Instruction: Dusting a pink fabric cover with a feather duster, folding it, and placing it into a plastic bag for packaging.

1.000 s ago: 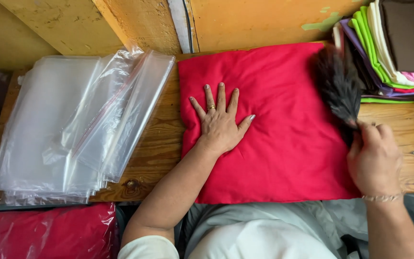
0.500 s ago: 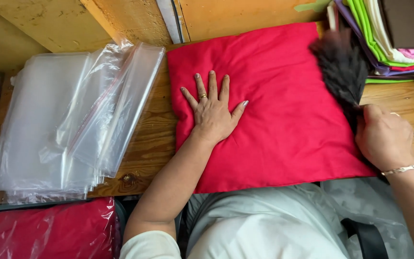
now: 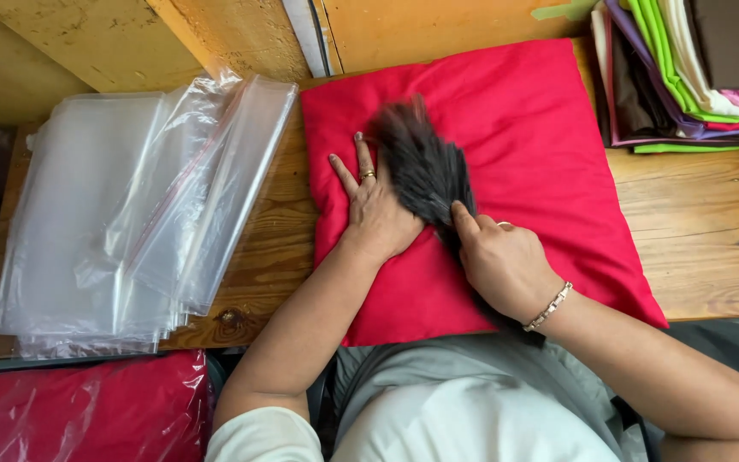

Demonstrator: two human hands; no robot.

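A red cushion (image 3: 540, 162) lies flat on the wooden table (image 3: 703, 214) in front of me. My left hand (image 3: 374, 210) rests palm down on the cushion's left part, fingers spread, a ring on one finger. My right hand (image 3: 502, 265), with a bracelet at the wrist, grips the handle of a dark bristle brush (image 3: 421, 167). The bristles lie across the cushion's middle and over the fingers of my left hand.
A stack of clear plastic bags (image 3: 130, 214) lies on the table's left part. Folded fabrics in several colours (image 3: 686, 68) are piled at the top right. A red cushion in plastic wrap (image 3: 79, 411) sits below the table edge at bottom left.
My right hand has swept the brush from the cushion's right edge leftward to its middle, over my left hand. The left hand has stayed pressed on the cushion.
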